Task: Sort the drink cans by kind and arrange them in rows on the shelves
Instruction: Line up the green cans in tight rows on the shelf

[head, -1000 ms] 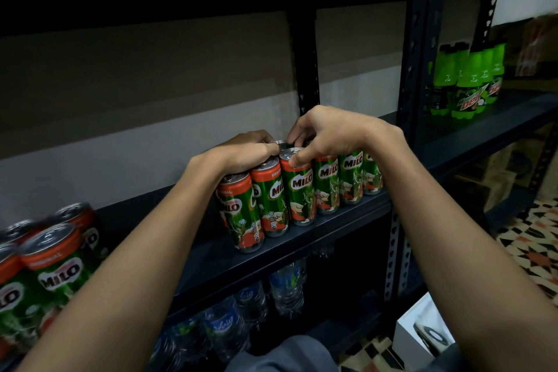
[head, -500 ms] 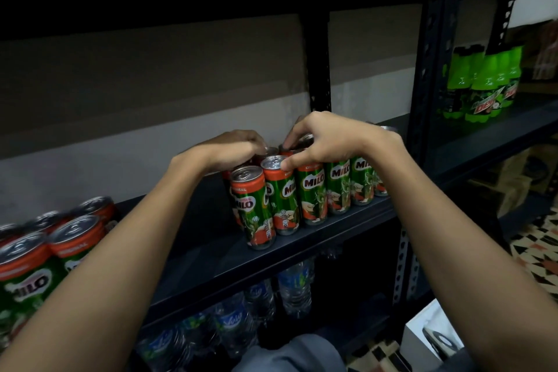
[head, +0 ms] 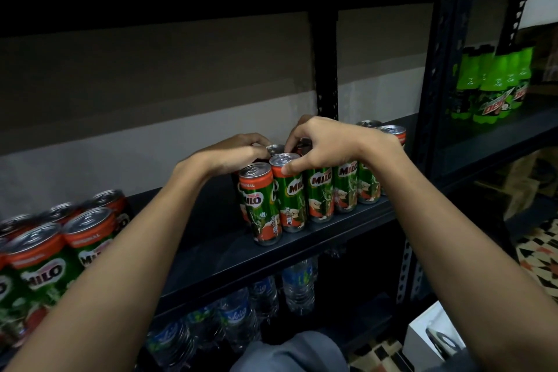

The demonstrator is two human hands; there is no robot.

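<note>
Milo cans point(head: 320, 193) beside possibly water bottles point(head: 297, 287)

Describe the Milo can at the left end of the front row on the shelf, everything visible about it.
The leftmost Milo can is a slim metal can, green-bodied with an orange band under a silver pull-tab lid, "MILO" printed on its side and orange-red artwork near the base. It stands upright at the front edge of the dark shelf, closing the row's left end, pressed against the neighbouring can on its right. The left hand is just behind its top; contact cannot be told. The right hand holds the neighbour instead.
</note>
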